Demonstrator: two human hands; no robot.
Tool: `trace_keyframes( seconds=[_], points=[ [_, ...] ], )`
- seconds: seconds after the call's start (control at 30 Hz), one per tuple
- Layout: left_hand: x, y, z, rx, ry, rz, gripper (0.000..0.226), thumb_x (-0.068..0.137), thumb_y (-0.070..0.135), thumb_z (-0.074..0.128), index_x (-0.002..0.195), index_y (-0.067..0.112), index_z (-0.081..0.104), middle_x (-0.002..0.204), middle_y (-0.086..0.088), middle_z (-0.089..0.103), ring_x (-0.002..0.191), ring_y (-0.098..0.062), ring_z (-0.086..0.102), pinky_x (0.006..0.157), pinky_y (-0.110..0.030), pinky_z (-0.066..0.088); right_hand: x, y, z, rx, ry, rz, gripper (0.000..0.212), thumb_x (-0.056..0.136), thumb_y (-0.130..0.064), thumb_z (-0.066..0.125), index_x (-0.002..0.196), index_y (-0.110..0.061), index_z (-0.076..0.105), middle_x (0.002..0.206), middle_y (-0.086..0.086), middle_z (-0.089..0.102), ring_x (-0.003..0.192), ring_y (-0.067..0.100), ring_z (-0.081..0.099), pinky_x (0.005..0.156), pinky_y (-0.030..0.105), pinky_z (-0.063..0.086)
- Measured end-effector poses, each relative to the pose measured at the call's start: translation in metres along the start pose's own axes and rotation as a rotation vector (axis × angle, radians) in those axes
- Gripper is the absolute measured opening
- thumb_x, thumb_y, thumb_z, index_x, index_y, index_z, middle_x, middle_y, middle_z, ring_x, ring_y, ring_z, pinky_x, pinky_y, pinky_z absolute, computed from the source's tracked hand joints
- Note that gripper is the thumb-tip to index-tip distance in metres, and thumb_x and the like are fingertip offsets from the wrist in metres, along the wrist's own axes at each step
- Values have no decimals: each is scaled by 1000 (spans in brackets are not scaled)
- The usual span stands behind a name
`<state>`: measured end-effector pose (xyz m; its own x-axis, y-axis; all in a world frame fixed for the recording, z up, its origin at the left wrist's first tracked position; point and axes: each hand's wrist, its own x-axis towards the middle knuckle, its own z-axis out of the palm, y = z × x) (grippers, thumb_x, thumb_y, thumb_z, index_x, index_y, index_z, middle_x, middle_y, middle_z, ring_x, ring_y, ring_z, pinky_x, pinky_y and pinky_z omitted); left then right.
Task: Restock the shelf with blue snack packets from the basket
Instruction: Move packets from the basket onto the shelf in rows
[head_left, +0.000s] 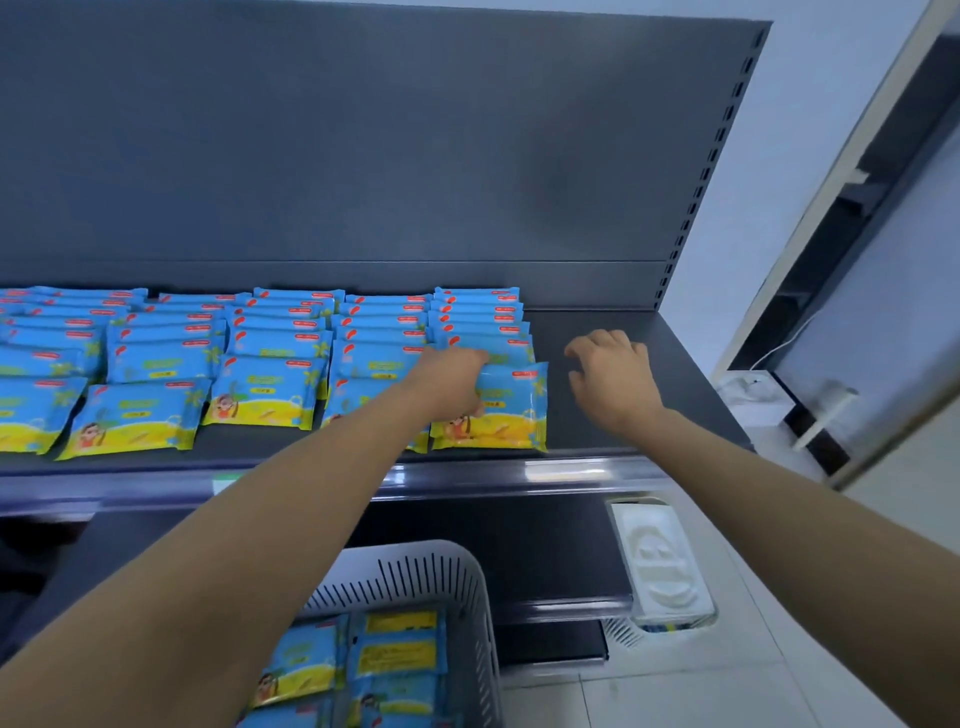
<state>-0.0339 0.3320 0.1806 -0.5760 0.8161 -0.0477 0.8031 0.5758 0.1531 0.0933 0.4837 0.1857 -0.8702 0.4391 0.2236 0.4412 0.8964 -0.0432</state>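
Item: packet (511, 410), front of last row (478, 322), 3 o'clock end of shelf (582, 436); left hand (452, 384) curled on it. At its 3 o'clock, right hand (613, 379), loose, empty. At 6 o'clock, basket (431, 577), stocked. Advised: seat it square, overlapping the row behind.

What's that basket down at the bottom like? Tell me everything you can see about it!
The basket looks like pale grey plastic, with a smooth rounded rim and rows of thin upright slots in its walls. It stands upright, low in the view, below the front of the shelf. Inside lie blue and yellow snack packets, some overlapping. The person's left arm crosses in front and hides its left side. Its bottom is out of view, so what it rests on cannot be seen.
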Motion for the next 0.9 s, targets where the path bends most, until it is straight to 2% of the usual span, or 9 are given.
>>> trace_keyframes(
  seconds=[0.2, 0.27, 0.37, 0.47, 0.53, 0.57, 0.67, 0.77, 0.9],
  points=[
    [18, -10, 10, 150, 186, -103, 47, 86, 32, 62, 125, 9, 47, 123, -10, 56, 116, -28, 50, 102, -40, 29, 3, -11, 8, 29, -16, -37, 30, 92, -14, 45, 121, -14, 56, 124, 7, 55, 117, 27, 44, 95, 37, 32],
    [22, -13, 9, 87, 216, -99, 43, 87, 27, 62, 122, 8, 48, 121, -11, 56, 113, -29, 51, 102, -39, 29, 2, -15, 9, 39, -6, -55, 31, 93, -14, 44, 121, -13, 56, 124, 6, 55, 117, 27, 44, 95, 37, 32],
    [14, -12, 1, -71, 203, -73, 30, 84, 22, 65, 109, 9, 55, 108, -9, 62, 102, -30, 56, 96, -37, 30, 1, -18, 8, 48, -12, -72, 34, 94, -14, 43, 125, -14, 55, 126, 5, 55, 118, 25, 44, 97, 37, 31],
    [-4, -25, -19, -74, 223, -84, 33, 82, 22, 67, 112, 12, 57, 111, -6, 63, 106, -29, 55, 95, -35, 29, 7, -33, 3, 80, -9, -80, 37, 93, -14, 45, 129, -14, 53, 128, 7, 54, 120, 27, 43, 99, 38, 30],
    [-61, -84, -45, -45, 265, -204, 35, 82, 21, 68, 115, 14, 58, 112, -5, 64, 109, -28, 55, 96, -34, 28, 17, -101, -1, 109, -6, -201, 37, 93, -14, 47, 129, -14, 53, 128, 8, 54, 120, 28, 43, 98, 39, 30],
    [-65, -96, -49, -44, 273, -209, 35, 82, 20, 68, 115, 14, 58, 112, -5, 64, 109, -28, 55, 97, -34, 27, 18, -106, -3, 112, -1, -198, 36, 93, -14, 47, 128, -14, 54, 128, 8, 54, 120, 28, 42, 98, 38, 30],
    [-95, -151, -58, 36, 227, -293, 42, 83, 19, 67, 122, 13, 55, 120, -8, 62, 115, -28, 53, 101, -33, 28, 23, -145, 2, 118, -1, -198, 34, 93, -15, 47, 126, -14, 54, 128, 7, 53, 123, 27, 40, 98, 38, 29],
    [-108, -178, -56, 144, 96, -385, 46, 84, 22, 66, 127, 17, 52, 125, -7, 59, 120, -26, 50, 102, -34, 28, 22, -152, 2, 109, -2, -208, 34, 93, -15, 46, 127, -15, 54, 127, 7, 53, 124, 27, 40, 98, 37, 27],
    [-113, -192, -36, 175, -4, -421, 37, 86, 24, 64, 122, 17, 54, 119, -5, 60, 113, -26, 53, 101, -36, 28, 19, -159, 4, 122, -17, -253, 35, 93, -15, 47, 127, -16, 53, 130, 5, 53, 124, 25, 39, 98, 36, 28]
  ],
)
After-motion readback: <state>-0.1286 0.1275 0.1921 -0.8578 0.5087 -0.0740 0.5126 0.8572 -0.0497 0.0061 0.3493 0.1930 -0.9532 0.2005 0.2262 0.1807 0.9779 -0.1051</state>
